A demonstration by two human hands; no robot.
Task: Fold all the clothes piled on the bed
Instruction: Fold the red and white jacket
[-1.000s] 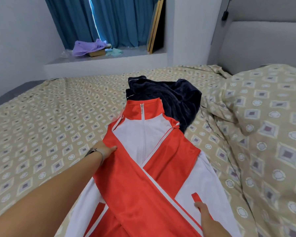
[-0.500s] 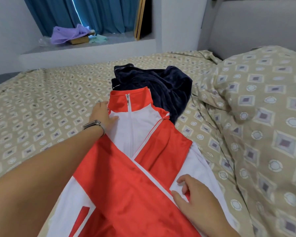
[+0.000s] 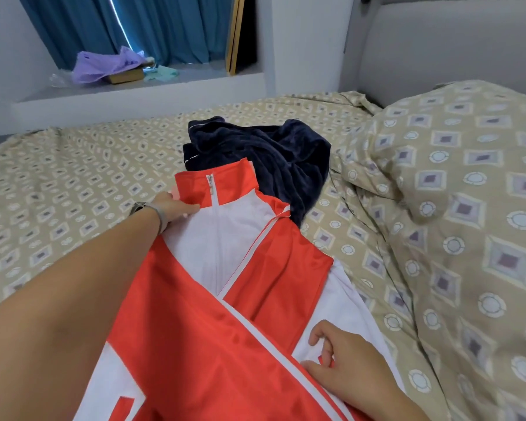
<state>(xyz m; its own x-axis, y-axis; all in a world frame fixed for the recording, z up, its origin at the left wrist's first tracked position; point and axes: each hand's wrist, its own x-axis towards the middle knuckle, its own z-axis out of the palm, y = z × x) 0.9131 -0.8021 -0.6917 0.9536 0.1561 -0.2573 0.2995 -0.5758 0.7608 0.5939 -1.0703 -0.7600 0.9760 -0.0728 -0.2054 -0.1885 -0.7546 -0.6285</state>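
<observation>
A red and white zip jacket (image 3: 249, 268) lies face up on the bed (image 3: 73, 183), collar pointing away, with both red sleeves crossed over its chest. My left hand (image 3: 172, 206) rests at the left shoulder beside the collar, fingers on the fabric. My right hand (image 3: 343, 360) lies on the white lower right part of the jacket, fingers bent with their tips on the cloth. Beyond the collar a dark navy garment (image 3: 271, 156) sits crumpled.
A patterned duvet and pillow (image 3: 456, 208) bulge along the right side. A grey headboard (image 3: 453, 47) stands behind them. On the window ledge lie a purple cloth (image 3: 107, 63) and a small box, before blue curtains.
My left hand slid up the jacket's left edge from the waist area to the shoulder by the collar. My right hand came further onto the white lower right panel.
</observation>
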